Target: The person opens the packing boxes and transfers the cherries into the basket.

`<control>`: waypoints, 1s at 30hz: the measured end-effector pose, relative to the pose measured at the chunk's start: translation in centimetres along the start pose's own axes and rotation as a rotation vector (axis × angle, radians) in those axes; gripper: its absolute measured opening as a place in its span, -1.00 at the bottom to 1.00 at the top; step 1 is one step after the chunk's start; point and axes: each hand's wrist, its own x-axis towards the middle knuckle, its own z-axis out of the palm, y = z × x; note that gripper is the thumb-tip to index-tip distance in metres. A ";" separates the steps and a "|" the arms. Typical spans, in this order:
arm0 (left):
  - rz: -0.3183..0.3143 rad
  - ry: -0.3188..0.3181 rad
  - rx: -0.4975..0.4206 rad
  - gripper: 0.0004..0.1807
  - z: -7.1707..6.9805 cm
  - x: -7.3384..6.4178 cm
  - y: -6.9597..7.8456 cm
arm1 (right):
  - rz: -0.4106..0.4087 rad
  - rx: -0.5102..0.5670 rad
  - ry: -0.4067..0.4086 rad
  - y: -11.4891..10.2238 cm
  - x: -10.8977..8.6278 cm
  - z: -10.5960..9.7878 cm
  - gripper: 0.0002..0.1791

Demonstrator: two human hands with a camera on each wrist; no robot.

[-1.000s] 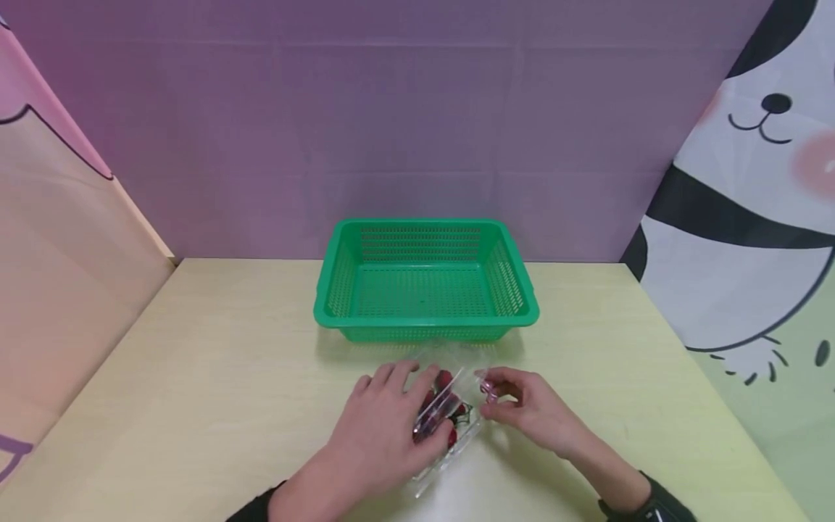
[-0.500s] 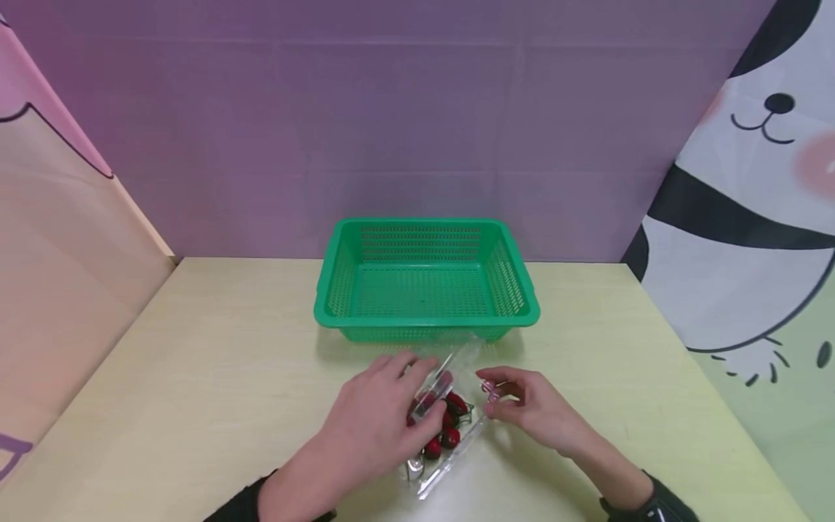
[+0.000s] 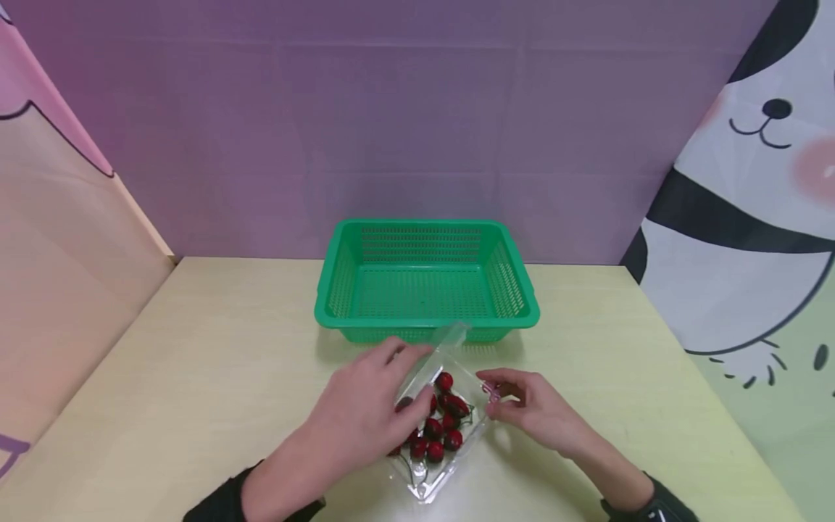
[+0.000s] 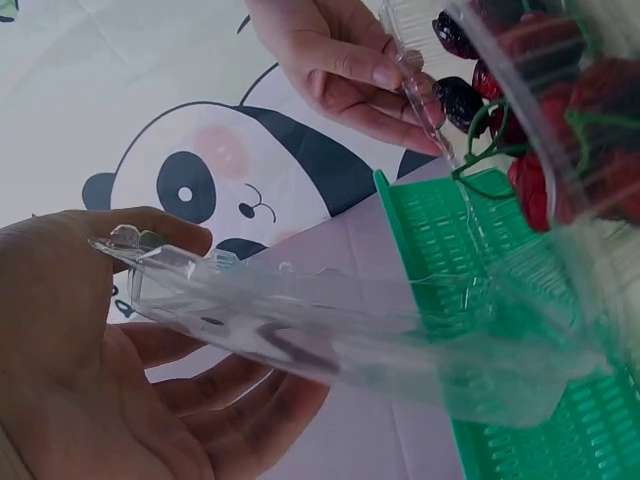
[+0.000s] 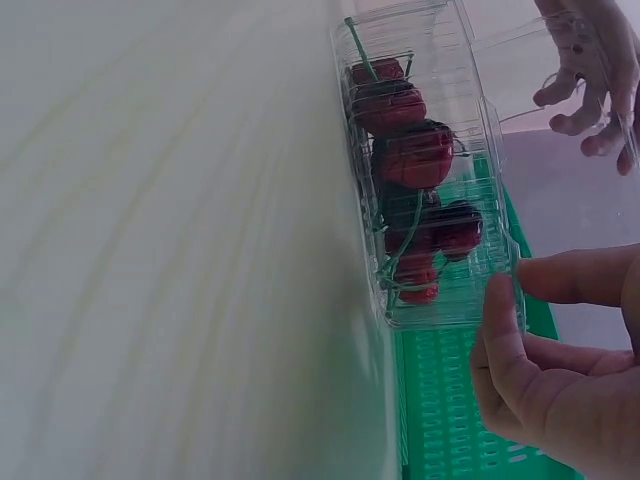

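Note:
A clear plastic clamshell box (image 3: 468,428) lies at an angle on the table, in front of the green basket. Inside are several dark red cherries (image 3: 450,404), some with green stems in the left wrist view. The box's clear lid (image 4: 330,320) is raised and tilts away on the left side. My left hand (image 3: 359,399) holds this lid, its edge between thumb and fingers. At the right corner, my right hand (image 3: 538,409) pinches the rim of the box between thumb and fingertips. In the head view the left thumb covers a few cherries.
A green perforated plastic basket (image 3: 427,322) stands just behind the box, near the table's back edge. The light wooden table (image 3: 215,377) stretches to both sides. Behind it hangs a purple cloth (image 3: 404,130), with a panda-print sheet (image 3: 750,217) on the right.
My left hand has moved left and swung the lid up and over, uncovering the cherries. My right hand keeps its pinch on the box's corner in nearly the same place.

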 end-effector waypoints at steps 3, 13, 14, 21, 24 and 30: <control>-0.007 -0.009 -0.025 -0.58 -0.5 0.1 0.0 | -0.007 -0.014 -0.004 -0.1 0.0 0.0 -0.47; -0.052 -0.037 -0.084 -0.58 -1.5 0.4 -0.2 | -0.033 -0.073 0.017 -0.2 0.4 -0.1 -0.50; -0.055 -0.040 -0.097 -0.58 -1.6 0.4 -0.3 | -0.035 -0.075 0.018 -0.2 0.4 -0.1 -0.51; -0.058 -0.046 -0.145 -0.61 -2.2 0.4 -0.6 | -0.023 -0.071 0.014 -0.3 0.5 -0.4 -0.57; -0.059 -0.044 -0.150 -0.62 -2.4 0.4 -0.6 | -0.011 -0.078 0.003 -0.3 0.6 -0.6 -0.59; -0.069 -0.036 -0.169 -0.61 -2.7 0.4 -0.7 | 0.005 -0.080 0.007 -0.4 0.8 -0.8 -0.59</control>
